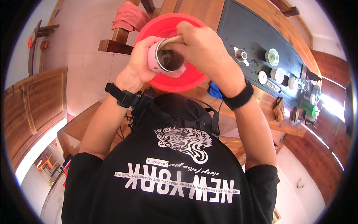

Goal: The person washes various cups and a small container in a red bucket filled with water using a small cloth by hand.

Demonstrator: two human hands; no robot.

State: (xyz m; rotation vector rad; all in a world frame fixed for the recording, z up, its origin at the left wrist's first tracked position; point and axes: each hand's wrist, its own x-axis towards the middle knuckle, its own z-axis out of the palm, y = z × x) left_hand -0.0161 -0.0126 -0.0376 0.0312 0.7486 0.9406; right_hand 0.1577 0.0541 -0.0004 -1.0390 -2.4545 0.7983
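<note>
A pink cup with a bare metal rim (pixel 152 60) is tilted in my left hand (pixel 139 60), so that its dark inner wall faces me. The fingers of that hand wrap around its outside. My right hand (pixel 205 47) pinches a thin beige cloth or pad (pixel 170 41) against the far side of the cup's mouth. Part of this piece is hidden by my fingers and goes inside the rim. Directly below both hands is a red plastic basin (pixel 179 84); the cup and hands cover most of its inside.
On the right, a dark tea tray (pixel 243 28) set in a wooden table holds a metal strainer (pixel 241 55), a lidded bowl (pixel 272 57) and several small cups. A green container (pixel 308 107) stands farther right. A pink cloth (pixel 131 16) hangs over a wooden frame (pixel 116 46) at upper left.
</note>
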